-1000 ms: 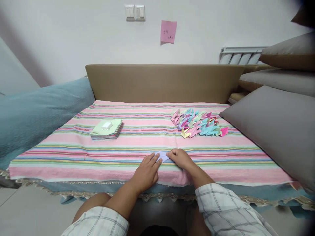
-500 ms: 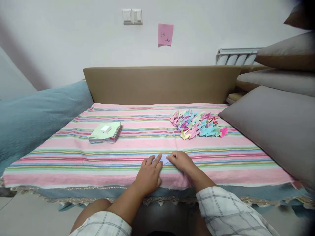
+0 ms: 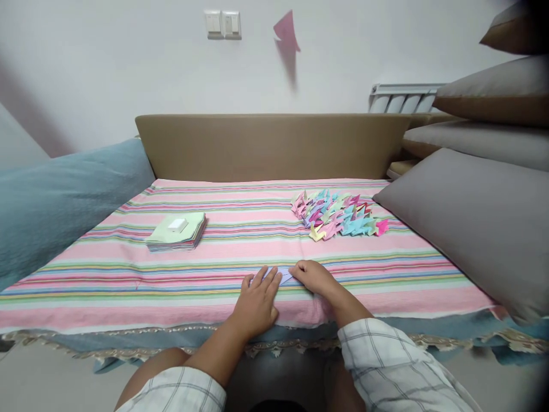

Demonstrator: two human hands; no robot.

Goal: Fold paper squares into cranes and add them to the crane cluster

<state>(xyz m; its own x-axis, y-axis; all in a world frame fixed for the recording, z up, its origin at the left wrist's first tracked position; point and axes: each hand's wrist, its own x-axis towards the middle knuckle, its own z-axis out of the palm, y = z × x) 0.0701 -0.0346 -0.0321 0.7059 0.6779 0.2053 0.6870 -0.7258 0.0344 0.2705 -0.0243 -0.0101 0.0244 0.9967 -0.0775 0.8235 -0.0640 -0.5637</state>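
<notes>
A small pale blue folded paper (image 3: pixel 283 274) lies on the striped cloth (image 3: pixel 240 246) near its front edge. My left hand (image 3: pixel 256 302) lies flat on the paper's left part, fingers stretched out. My right hand (image 3: pixel 314 277) presses its fingertips on the paper's right edge, fingers curled together. Further back on the right sits a pile of several folded paper cranes (image 3: pixel 337 214) in pink, blue, green and yellow. At the left lies a stack of coloured paper squares (image 3: pixel 176 232) with a small white block on top.
Grey cushions (image 3: pixel 472 217) crowd the right side. A blue blanket (image 3: pixel 55 200) rises at the left. A tan padded board (image 3: pixel 266 146) closes the back. A pink note (image 3: pixel 286 31) on the wall curls away from it beside two light switches (image 3: pixel 222 24).
The pink wall note, flat before, has curled up off the wall. The view has shifted a little to the right and down. Both hands stay on the blue paper.
</notes>
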